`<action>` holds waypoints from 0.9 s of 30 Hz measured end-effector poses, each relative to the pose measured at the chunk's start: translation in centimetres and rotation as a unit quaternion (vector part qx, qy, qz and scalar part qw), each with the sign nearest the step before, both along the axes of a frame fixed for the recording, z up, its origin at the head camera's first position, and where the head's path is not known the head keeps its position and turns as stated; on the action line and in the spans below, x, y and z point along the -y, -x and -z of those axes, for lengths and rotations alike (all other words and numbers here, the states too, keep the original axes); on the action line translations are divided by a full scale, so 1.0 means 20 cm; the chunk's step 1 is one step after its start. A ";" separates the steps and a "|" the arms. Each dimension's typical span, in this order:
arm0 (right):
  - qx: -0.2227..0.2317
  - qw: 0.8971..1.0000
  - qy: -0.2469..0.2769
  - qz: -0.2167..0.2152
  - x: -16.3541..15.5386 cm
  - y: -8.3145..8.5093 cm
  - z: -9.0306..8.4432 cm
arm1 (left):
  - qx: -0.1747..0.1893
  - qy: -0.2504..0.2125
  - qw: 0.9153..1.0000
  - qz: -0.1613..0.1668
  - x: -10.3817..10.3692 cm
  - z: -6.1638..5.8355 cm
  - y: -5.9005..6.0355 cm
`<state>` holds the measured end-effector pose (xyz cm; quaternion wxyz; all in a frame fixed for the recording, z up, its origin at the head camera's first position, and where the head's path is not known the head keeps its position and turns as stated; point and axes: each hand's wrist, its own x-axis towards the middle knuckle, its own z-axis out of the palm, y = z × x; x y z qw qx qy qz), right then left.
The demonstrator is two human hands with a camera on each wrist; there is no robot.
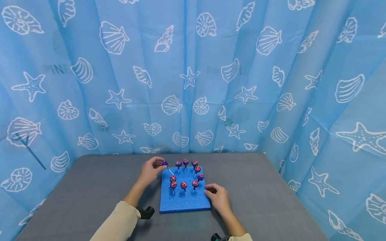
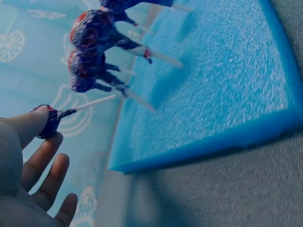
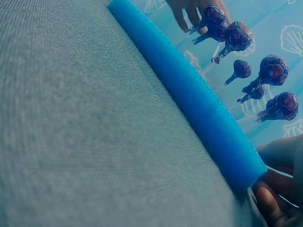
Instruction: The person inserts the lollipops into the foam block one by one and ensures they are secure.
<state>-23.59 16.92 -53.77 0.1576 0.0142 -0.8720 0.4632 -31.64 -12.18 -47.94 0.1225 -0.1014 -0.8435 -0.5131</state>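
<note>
A blue foam board (image 1: 184, 200) lies on the grey table, with several purple-and-red wrapped lollipops (image 1: 183, 185) standing upright in it. My left hand (image 1: 151, 170) pinches one lollipop (image 1: 165, 163) by its wrapped head at the board's far left corner, its white stick (image 2: 94, 102) slanting toward the foam (image 2: 213, 85). My right hand (image 1: 217, 195) rests with curled fingers against the board's right edge near its front corner (image 3: 246, 163). In the right wrist view the standing lollipops (image 3: 272, 68) show above the foam's edge.
The grey table (image 1: 271, 197) reaches out on both sides of the board. A blue curtain printed with shells and starfish (image 1: 193, 77) closes in the back and both sides. Dark wrist mounts (image 1: 146, 212) show at my forearms.
</note>
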 end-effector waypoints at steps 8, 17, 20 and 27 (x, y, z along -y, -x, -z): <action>-0.004 1.000 0.002 -0.003 0.00 0.00 0.00 | 0.002 0.003 1.000 0.014 -0.05 0.04 0.01; -0.025 1.000 -0.003 -0.005 0.00 -0.01 0.00 | 0.008 0.032 0.999 0.025 -0.07 0.05 0.01; -0.012 1.000 0.000 -0.005 0.00 -0.01 0.00 | 0.000 0.048 0.998 0.028 -0.08 0.05 0.01; -0.014 1.000 -0.003 -0.002 0.00 0.00 0.00 | -0.027 0.134 0.990 0.037 -0.09 0.01 0.04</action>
